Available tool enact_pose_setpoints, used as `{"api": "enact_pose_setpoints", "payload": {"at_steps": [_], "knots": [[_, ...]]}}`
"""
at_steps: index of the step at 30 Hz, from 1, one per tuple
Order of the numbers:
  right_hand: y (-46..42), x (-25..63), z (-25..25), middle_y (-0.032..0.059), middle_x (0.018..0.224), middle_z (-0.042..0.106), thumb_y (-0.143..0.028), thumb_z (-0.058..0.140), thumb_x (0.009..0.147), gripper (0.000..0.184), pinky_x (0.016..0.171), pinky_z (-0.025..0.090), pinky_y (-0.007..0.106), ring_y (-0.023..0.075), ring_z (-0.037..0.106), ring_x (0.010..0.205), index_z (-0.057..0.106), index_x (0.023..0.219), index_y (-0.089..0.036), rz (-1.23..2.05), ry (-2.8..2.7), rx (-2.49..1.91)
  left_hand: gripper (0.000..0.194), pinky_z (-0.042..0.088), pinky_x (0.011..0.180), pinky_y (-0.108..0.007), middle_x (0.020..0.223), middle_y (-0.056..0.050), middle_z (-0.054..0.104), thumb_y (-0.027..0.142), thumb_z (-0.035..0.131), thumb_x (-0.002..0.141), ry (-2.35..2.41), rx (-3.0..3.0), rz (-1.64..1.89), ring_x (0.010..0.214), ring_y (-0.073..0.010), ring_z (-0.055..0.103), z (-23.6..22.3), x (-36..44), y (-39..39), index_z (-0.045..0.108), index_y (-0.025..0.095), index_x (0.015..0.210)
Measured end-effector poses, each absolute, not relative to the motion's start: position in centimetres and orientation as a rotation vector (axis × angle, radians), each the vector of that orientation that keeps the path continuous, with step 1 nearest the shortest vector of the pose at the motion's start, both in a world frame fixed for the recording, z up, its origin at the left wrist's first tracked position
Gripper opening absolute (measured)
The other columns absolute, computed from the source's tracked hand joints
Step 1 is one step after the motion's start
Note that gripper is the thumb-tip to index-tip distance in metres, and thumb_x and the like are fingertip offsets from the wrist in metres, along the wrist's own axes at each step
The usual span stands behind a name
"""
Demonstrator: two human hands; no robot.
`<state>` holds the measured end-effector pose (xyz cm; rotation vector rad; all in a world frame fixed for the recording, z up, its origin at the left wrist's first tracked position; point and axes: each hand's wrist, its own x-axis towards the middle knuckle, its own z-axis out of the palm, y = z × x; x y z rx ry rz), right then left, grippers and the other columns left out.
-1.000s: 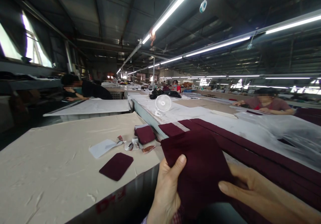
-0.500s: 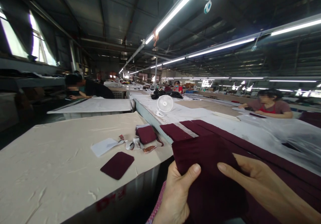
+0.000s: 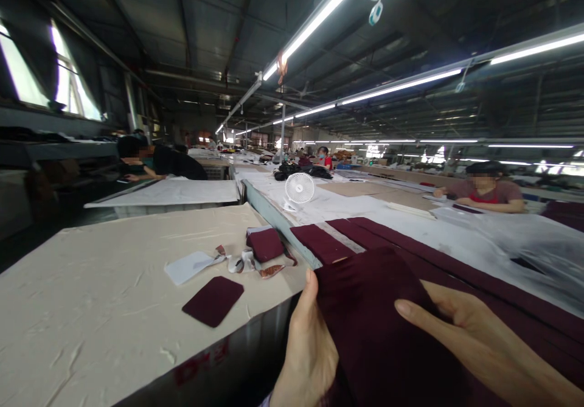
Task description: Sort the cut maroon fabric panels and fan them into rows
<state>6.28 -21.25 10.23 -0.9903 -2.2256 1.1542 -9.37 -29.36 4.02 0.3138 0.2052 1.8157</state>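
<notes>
A stack of dark maroon fabric pieces [image 3: 369, 322] fills the bottom centre, held between both of my hands. My left hand [image 3: 306, 349] grips its left edge, with the thumb up along the side and the fingers hidden beneath. My right hand [image 3: 460, 334] lies over the right part of the stack, index finger stretched flat across the top. Behind the stack, long maroon fabric strips [image 3: 456, 273] run along the right-hand table.
On the cream-covered table [image 3: 91, 297] to the left lie a small maroon patch [image 3: 212, 300], a white paper [image 3: 187, 266], scraps and a folded maroon bundle [image 3: 265, 244]. A small white fan [image 3: 300, 188] stands further back. Other people work at tables on the left [image 3: 150, 162] and right [image 3: 488, 189].
The left thumb came off the top of the stack and now runs along its left edge. The stack sits slightly lower and more to the right than a second ago.
</notes>
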Motion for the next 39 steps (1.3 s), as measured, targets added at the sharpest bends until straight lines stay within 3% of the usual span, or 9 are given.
{"api": "enact_pose_setpoints", "payload": {"at_steps": [8, 18, 22, 26, 28, 32, 36, 39], "knots": [[-21.5, 6.3, 10.5, 0.0030, 0.067, 0.065, -0.049, 0.065, 0.079, 0.026, 0.049, 0.050, 0.028, 0.0283, 0.066, 0.073, 0.063, 0.066, -0.026, 1.195, -2.271, -0.952, 0.038, 0.045, 0.111, -0.046, 0.107, -0.011, 0.079, 0.043, 0.053, 0.097, 0.186, 0.254, 1.820, 0.120, -0.0316, 0.066, 4.4, -9.8, -29.2, 0.077, 0.016, 0.109], [-21.3, 6.5, 10.3, 0.0037, 0.079, 0.072, -0.041, 0.066, 0.079, 0.016, 0.059, 0.057, 0.032, 0.0293, 0.069, 0.075, 0.071, 0.077, -0.026, 1.174, -2.266, -0.892, 0.041, 0.046, 0.109, -0.049, 0.107, -0.013, 0.079, 0.041, 0.047, 0.098, 0.166, 0.271, 1.793, 0.117, -0.0323, 0.067, 4.0, -10.0, -29.3, 0.079, 0.016, 0.109], [-21.2, 6.6, 10.3, 0.0045, 0.079, 0.072, -0.042, 0.066, 0.079, 0.018, 0.061, 0.058, 0.032, 0.0325, 0.070, 0.086, 0.072, 0.078, -0.025, 1.150, -2.279, -0.882, 0.040, 0.045, 0.109, -0.049, 0.109, -0.013, 0.079, 0.041, 0.049, 0.097, 0.162, 0.294, 1.788, 0.118, -0.0324, 0.067, 3.8, -10.2, -29.3, 0.078, 0.017, 0.110], [-21.2, 6.6, 10.3, 0.0049, 0.079, 0.073, -0.047, 0.067, 0.079, 0.023, 0.058, 0.058, 0.031, 0.0304, 0.069, 0.078, 0.073, 0.081, -0.024, 1.215, -2.246, -0.903, 0.042, 0.043, 0.111, -0.049, 0.114, -0.013, 0.077, 0.049, 0.056, 0.094, 0.138, 0.380, 1.780, 0.121, -0.0335, 0.065, 3.7, -10.1, -29.4, 0.077, 0.018, 0.113], [-21.3, 6.6, 10.5, 0.0040, 0.077, 0.072, -0.048, 0.068, 0.080, 0.025, 0.055, 0.056, 0.029, 0.0276, 0.068, 0.072, 0.072, 0.078, -0.023, 1.251, -2.214, -0.917, 0.041, 0.043, 0.112, -0.049, 0.116, -0.012, 0.077, 0.052, 0.069, 0.085, 0.121, 0.460, 1.811, 0.122, -0.0349, 0.064, 3.4, -9.7, -29.5, 0.078, 0.021, 0.110], [-21.5, 6.5, 10.7, 0.0003, 0.074, 0.071, -0.045, 0.071, 0.082, 0.023, 0.055, 0.053, 0.025, 0.0228, 0.066, 0.069, 0.073, 0.082, -0.022, 1.293, -2.150, -0.873, 0.043, 0.044, 0.110, -0.049, 0.107, -0.011, 0.079, 0.027, 0.091, 0.065, 0.247, 0.595, 1.866, 0.114, -0.0353, 0.069, 2.5, -8.7, -29.6, 0.079, 0.021, 0.105], [-21.2, 6.2, 10.5, 0.0050, 0.081, 0.074, -0.055, 0.070, 0.082, 0.040, 0.058, 0.058, 0.030, 0.0255, 0.067, 0.073, 0.075, 0.099, -0.019, 1.244, -2.204, -0.865, 0.027, 0.049, 0.106, -0.048, 0.099, -0.012, 0.080, 0.020, 0.084, 0.075, 0.369, 0.468, 1.880, 0.104, -0.0305, 0.074, 2.0, -8.3, -29.1, 0.078, 0.017, 0.101], [-20.6, 6.3, 10.3, 0.0097, 0.097, 0.075, -0.060, 0.068, 0.080, 0.047, 0.070, 0.062, 0.036, 0.0283, 0.069, 0.083, 0.073, 0.105, -0.019, 1.004, -2.255, -0.871, 0.024, 0.052, 0.102, -0.046, 0.094, -0.012, 0.081, 0.018, 0.082, 0.076, 0.391, 0.439, 1.865, 0.101, -0.0305, 0.074, 2.0, -8.6, -28.6, 0.078, 0.015, 0.099]]}}
